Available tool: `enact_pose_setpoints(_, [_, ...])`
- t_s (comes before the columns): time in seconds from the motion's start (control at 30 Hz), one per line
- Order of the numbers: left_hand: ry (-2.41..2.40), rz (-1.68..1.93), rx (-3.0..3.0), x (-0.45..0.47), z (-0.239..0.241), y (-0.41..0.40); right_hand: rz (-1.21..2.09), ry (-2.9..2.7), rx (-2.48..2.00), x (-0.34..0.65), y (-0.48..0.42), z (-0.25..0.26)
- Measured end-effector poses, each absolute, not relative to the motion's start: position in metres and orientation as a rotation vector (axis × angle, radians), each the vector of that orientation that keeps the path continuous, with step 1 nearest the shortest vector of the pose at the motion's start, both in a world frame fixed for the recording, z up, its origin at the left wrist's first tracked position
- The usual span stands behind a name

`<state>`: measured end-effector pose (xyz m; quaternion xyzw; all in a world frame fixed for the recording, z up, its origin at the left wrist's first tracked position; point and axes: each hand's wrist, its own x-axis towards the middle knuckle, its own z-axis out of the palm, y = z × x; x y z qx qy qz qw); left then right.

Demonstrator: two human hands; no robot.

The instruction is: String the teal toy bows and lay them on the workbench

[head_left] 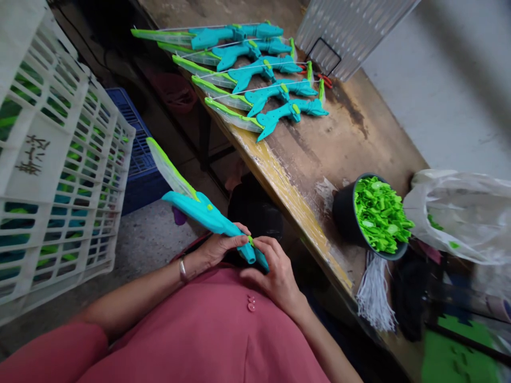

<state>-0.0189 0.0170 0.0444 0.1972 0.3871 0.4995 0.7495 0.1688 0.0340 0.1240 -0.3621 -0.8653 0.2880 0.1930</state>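
Note:
Close to my waist I hold a turquoise toy bow [211, 215] with a bright green and translucent limb [171, 170] pointing up and left. My left hand [217, 247] is closed around its middle, thumb on top near the hollow tube end. The fingertips of my right hand [275, 266] meet a small green piece [250, 241] on the bow, and its thumb lies below by the bow's other end. Part of the bow at that end is hidden by my right hand.
Several strung toy bows [275, 93] lie in a row on the worn wooden table [319, 143]. A black bucket [345, 213] of small green pieces, white strings [375, 292] and a plastic bag [471, 218] are at right. A white crate [67, 143] stands left, a blue crate [138, 143] behind it.

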Motion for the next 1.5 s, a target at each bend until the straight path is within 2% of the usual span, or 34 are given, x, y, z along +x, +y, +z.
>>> enact_pose_setpoints(0.13, [0.78,1.07,0.555,-0.029,0.04,0.02,0.742,-2.378,-1.088,0.165,0.03,0.121])
enact_pose_setpoints(0.3, [0.676,1.097,0.82,-0.043,0.037,0.019,0.85,-2.333,-1.07,0.164,0.031,0.129])
enact_pose_setpoints(0.77, [0.962,1.127,0.863,-0.032,0.032,0.015,0.976,-2.285,-1.06,0.17,0.047,0.124])
enact_pose_setpoints(1.07, [1.057,1.1,0.632,-0.009,0.034,0.022,1.457,-1.806,-1.312,0.19,0.063,0.083])
enact_pose_setpoints(1.17, [0.977,1.062,0.453,-0.007,0.033,0.019,1.224,-1.727,-1.555,0.226,0.064,0.079])
enact_pose_setpoints(1.4, [1.054,1.087,0.191,-0.012,0.022,0.022,0.109,-1.394,-2.28,0.384,0.075,0.105])
enact_pose_setpoints(1.5, [1.064,1.084,0.185,-0.007,0.024,0.022,-0.099,-1.313,-2.487,0.424,0.076,0.105])
